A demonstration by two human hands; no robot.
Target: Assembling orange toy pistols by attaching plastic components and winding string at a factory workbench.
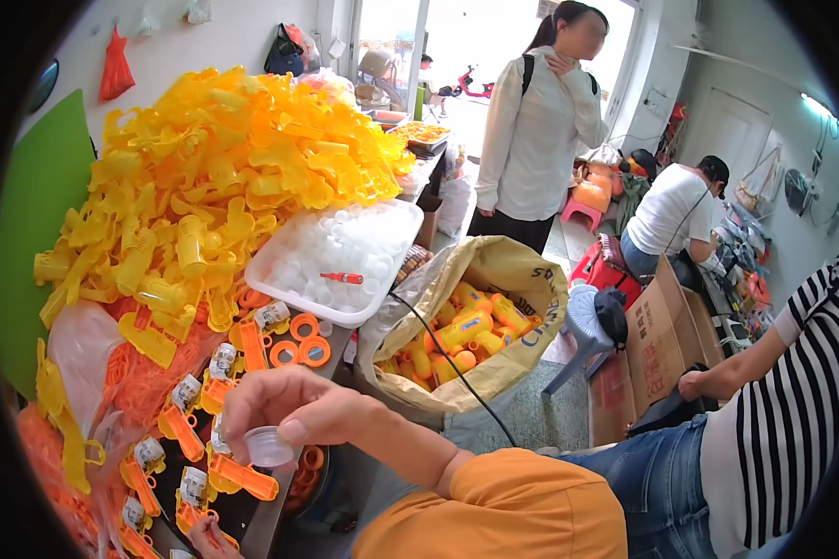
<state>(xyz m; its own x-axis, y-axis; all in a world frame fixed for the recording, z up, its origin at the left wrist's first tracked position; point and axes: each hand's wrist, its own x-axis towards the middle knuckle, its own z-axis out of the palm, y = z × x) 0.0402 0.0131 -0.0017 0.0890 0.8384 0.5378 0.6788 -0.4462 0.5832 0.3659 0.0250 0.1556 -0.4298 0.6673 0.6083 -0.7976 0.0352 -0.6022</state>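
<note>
My right hand (312,407) pinches a small clear plastic cap (268,447) between thumb and fingers, above the dark worktable's edge. Low in the picture, my left hand (212,540) is mostly cut off; its bent fingertips close beside an orange and yellow toy part, and what they hold is hidden. Around both hands lie several half-built toys (185,430) with orange handles, yellow shells and clear-and-white drums. Orange rings (314,351) rest near the table edge. Behind them, a white tray (388,296) holds many translucent caps and a red tool (342,278).
Yellow plastic shells (242,158) are heaped high at the left, beside a bag of orange parts (126,373). A woven sack (396,396) of yellow toys stands right of the table, with a cable (457,368) across it. Nearby are a person in stripes (774,410), a standing person (536,140) and a cardboard box (657,345).
</note>
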